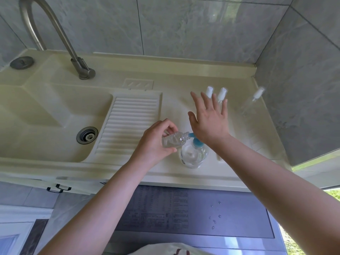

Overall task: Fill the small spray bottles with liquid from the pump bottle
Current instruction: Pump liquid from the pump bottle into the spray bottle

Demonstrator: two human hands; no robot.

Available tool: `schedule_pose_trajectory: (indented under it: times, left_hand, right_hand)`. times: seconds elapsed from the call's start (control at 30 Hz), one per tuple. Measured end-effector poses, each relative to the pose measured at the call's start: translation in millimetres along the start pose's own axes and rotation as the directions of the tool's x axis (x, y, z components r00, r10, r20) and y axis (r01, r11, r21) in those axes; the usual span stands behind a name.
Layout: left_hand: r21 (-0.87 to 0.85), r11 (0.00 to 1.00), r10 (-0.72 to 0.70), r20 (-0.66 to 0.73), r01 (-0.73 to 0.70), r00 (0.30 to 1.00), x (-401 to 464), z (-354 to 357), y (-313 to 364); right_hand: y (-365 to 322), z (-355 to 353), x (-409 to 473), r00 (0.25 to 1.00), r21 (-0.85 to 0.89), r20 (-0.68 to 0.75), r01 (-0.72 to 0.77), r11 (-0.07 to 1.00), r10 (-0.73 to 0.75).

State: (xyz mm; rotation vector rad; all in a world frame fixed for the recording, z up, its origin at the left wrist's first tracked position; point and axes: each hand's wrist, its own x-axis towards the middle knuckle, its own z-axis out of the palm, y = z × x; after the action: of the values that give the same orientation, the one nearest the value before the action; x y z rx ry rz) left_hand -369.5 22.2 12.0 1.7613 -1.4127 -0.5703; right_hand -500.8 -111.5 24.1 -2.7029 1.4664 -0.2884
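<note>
Filling is under way: the left hand [156,138] grips a small bottle [173,139] tilted with its mouth at the blue nozzle of the pump bottle [195,155], at six o'clock on the counter [174,85]. The right hand [209,118], fingers spread, presses the pump. Next, steady strokes with the mouth kept aligned.

4 spray bottles [173,141], 1 pump bottle [194,155]

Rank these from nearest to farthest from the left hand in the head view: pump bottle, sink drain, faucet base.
Measured from the left hand, which holds the small bottle:
1. Pump bottle, just to its right on the counter.
2. Sink drain, to its left in the basin.
3. Faucet base, up and left at the back ledge.
</note>
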Motion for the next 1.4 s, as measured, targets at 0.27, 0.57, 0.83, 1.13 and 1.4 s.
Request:
schedule_pose_trajectory:
  times: [0.27,0.57,0.83,1.13,1.4]
  left_hand:
    - [0.003,1.0,0.011,-0.005,-0.011,1.0,1.5,3.9,-0.8]
    - [-0.012,1.0,-0.019,-0.009,0.019,1.0,-1.5,2.1,-0.1]
    - [-0.003,1.0,-0.007,-0.009,0.007,1.0,-2.3,3.8,0.1]
    - [0.001,1.0,-0.012,-0.006,0.012,1.0,-2.6,5.6,-0.8]
    - [0.004,1.0,-0.026,-0.012,0.026,1.0,-3.5,7.0,-2.3]
  right_hand:
    - [-10.8,6.0,-1.6,0.995,0.093,0.087,-0.052,0.994,0.044]
    - [-4.3,3.1,-1.0,0.991,0.111,0.128,0.024,0.994,-0.038]
    - [-1.5,-1.2,2.2,0.997,0.123,0.074,0.013,0.992,-0.023]
    - [-1.0,1.1,0.2,0.993,0.281,0.116,-0.035,0.959,0.003]
    - [-3.2,9.0,-5.4,0.992,0.274,0.124,-0.036,0.961,0.002]
